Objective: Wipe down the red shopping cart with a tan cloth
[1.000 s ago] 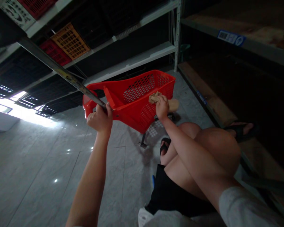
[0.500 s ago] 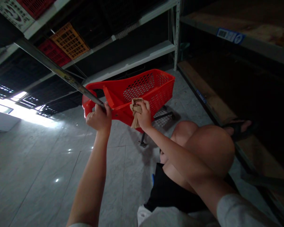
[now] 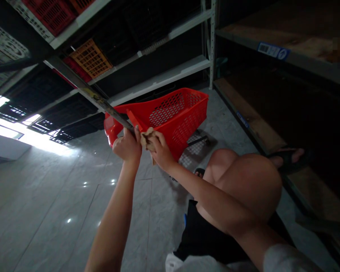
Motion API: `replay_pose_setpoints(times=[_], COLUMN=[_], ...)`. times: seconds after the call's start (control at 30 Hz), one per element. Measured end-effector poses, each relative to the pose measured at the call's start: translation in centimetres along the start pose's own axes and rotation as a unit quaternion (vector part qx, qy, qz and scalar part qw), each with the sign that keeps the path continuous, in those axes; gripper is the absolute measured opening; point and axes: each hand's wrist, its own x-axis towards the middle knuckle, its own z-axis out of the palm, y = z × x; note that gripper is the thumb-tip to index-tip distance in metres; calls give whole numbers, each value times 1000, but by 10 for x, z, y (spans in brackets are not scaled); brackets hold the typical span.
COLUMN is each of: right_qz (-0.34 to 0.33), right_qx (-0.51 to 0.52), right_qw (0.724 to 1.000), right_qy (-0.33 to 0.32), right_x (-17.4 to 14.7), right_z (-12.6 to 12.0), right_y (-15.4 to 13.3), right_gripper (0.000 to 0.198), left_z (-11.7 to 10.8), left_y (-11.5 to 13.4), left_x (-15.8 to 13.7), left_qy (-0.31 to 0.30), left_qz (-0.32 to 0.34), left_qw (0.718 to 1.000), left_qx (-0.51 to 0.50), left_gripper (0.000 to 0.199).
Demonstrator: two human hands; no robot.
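Near the middle of the scene, in front of the handle end of a red shopping cart [image 3: 191, 121], gripping the near visible end of a metal bar [image 3: 93, 95] with the left hand [image 3: 127, 146], fingers curled tightly around it and thumb raised alongside. Just to the right, pinching a crumpled tan cloth [image 3: 147, 139] in the bent fingers of the right hand [image 3: 162, 153]. Keeping the cloth on the left side of those fingers, between the two hands and right beside the bar's near end, with a loose tail of it hanging underneath. Perhaps pressing it against the left thumb or the bar too, but too dim and crowded there to say for certain. Following the bar from the left hand, looking up along its slope toward the far left, past a worn yellow patch. Beyond the hands, seeing white shelving [image 3: 184, 70], with an orange crate [image 3: 92, 58] at the far left. At the near right, looking down on bent knees [image 3: 249, 177] and black shorts [image 3: 200, 230], with a sandalled foot [image 3: 291, 155] near a low wooden shelf [image 3: 256, 121].
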Motion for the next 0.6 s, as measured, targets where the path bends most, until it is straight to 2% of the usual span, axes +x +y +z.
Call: replay_pose_setpoints(times=[0.07, 0.13, 0.23, 0.33, 0.4, 0.47, 0.53, 0.6], right_qz=[-45, -19, 127, 246, 268, 272, 272, 278], right_qx=[-30, -75, -132, -153, -155, -130, -69, -3], right_qw=[999, 997, 982, 957, 949, 948, 945, 936], right_qy=[-5, -27, -47, 11, 54, 106, 166, 216], right_x=[8, -4, -45, -69, -62, -38, -7, 22], right_z=[-6, -14, -20, -14, -7, -5, -15, -36], right_y=[-4, 12, 53, 83, 92, 99, 113, 133], right_gripper=[39, 32, 26, 33, 37, 35, 30, 26], left_z=[-6, -11, -12, -9, -7, -7, -7, -7], left_y=[7, 13, 17, 15, 12, 9, 8, 7], left_x=[-4, -8, -11, -10, -8, -7, -7, -6], left_qy=[-22, -31, -19, 3, 7, 5, 5, 8], left_qz=[0, 9, 18, 14, 14, 18, 21, 19], left_qw=[1000, 999, 999, 1000, 1000, 1000, 1000, 1000], left_qx=[6, -3, -20, -26, -23, -16, -12, -11], left_gripper=[53, 54, 54, 54, 53, 53, 53, 53])
